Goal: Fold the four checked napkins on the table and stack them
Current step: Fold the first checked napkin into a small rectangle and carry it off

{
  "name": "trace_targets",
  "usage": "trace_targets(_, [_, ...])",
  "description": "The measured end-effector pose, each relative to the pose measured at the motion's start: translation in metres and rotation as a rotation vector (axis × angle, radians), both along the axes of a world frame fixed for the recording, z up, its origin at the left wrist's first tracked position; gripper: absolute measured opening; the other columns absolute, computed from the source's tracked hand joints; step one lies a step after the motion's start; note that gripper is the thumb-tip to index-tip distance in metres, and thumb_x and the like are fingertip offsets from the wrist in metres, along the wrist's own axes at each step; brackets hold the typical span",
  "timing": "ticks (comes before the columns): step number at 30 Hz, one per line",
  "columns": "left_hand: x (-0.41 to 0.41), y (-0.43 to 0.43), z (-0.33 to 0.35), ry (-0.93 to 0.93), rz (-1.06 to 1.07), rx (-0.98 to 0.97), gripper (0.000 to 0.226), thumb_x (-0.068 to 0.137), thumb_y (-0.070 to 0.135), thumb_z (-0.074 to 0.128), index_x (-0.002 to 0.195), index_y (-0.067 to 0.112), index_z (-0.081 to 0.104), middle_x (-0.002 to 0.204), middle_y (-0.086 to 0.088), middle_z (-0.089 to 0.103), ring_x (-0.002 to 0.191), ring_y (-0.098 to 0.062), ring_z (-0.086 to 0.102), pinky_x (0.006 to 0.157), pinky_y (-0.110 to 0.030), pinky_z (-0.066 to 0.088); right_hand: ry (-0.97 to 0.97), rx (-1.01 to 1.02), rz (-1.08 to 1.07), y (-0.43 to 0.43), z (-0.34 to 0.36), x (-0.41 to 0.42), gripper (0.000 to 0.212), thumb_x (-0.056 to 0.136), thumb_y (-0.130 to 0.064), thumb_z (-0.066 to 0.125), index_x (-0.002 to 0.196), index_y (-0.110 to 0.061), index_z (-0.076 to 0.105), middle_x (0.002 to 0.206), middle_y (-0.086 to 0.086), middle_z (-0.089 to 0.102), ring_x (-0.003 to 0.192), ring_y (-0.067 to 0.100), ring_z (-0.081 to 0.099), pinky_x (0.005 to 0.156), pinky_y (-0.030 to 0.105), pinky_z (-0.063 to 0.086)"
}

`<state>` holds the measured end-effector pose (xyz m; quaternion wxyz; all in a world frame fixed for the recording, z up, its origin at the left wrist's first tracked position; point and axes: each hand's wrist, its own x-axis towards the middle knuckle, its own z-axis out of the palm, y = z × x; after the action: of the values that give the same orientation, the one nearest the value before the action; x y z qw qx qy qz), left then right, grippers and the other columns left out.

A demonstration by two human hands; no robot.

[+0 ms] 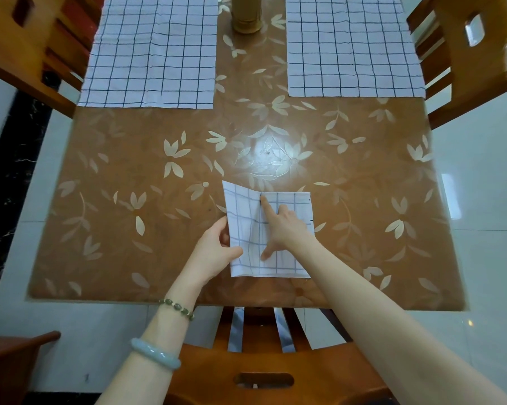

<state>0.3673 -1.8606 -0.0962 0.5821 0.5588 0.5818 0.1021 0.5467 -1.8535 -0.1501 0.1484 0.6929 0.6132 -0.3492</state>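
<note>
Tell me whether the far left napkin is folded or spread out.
Spread out: the far left napkin lies flat and open on the table, far bigger than the folded napkin nearest the person.

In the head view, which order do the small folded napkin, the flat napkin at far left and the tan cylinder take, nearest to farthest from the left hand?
1. Small folded napkin: near edge, pinched by the left hand.
2. Flat napkin: far left.
3. Tan cylinder: far centre.
</note>
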Motion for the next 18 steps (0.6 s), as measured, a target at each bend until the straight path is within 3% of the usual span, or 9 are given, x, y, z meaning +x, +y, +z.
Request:
trace_targets(6, [0.010, -0.004, 0.001, -0.044, -0.030, 0.018, 0.061, 0.076, 0.004, 0.062, 0.124, 0.040, 0.054, 0.090, -0.014, 0.065, 0.068, -0.012, 0.054, 0.075, -0.039, 0.056, -0.079, -0.047, 0.012, 0.004, 0.000, -0.006, 0.145, 0.057, -0.046, 0.087, 0.145, -0.031, -0.027, 0.137, 0.015, 0.032, 0.120, 0.034, 0.041, 0.086, 0.048, 0.047])
trace_targets(11, [0.031, -0.007, 0.005, -0.077, -0.056, 0.009, 0.072, 0.077, 0.003, 0.063, 0.129, 0.048, 0.045, 0.074, 0.001, 0.049, 0.060, -0.005, 0.043, 0.061, -0.021, 0.045, -0.049, -0.031, 0.025, 0.002, -0.004, -0.001, 0.141, 0.058, -0.045, 0.086, 0.146, -0.033, -0.024, 0.136, 0.015, 0.034, 0.120, 0.034, 0.041, 0.088, 0.050, 0.046])
trace_targets(15, [0.052, -0.012, -0.002, -0.053, -0.075, -0.004, 0.076, 0.079, 0.007, 0.063, 0.145, 0.034, 0.036, 0.073, 0.005, 0.047, 0.062, -0.006, 0.045, 0.062, -0.022, 0.045, 0.079, 0.117, 0.005, -0.006, -0.014, 0.013, 0.109, 0.070, -0.036, 0.075, 0.149, -0.029, 0.001, 0.103, 0.006, 0.039, 0.094, 0.023, 0.043, 0.080, 0.041, 0.046])
trace_targets(18, [0.071, -0.019, -0.004, -0.019, -0.127, -0.010, 0.079, 0.084, 0.007, 0.059, 0.150, 0.034, 0.024, 0.073, 0.008, 0.046, 0.062, -0.006, 0.046, 0.055, -0.016, 0.042, 0.443, 0.206, -0.314, -0.023, -0.020, 0.031, 0.071, 0.076, -0.016, 0.068, 0.139, -0.022, 0.035, 0.096, 0.004, 0.051, 0.085, 0.019, 0.052, 0.076, 0.034, 0.047])
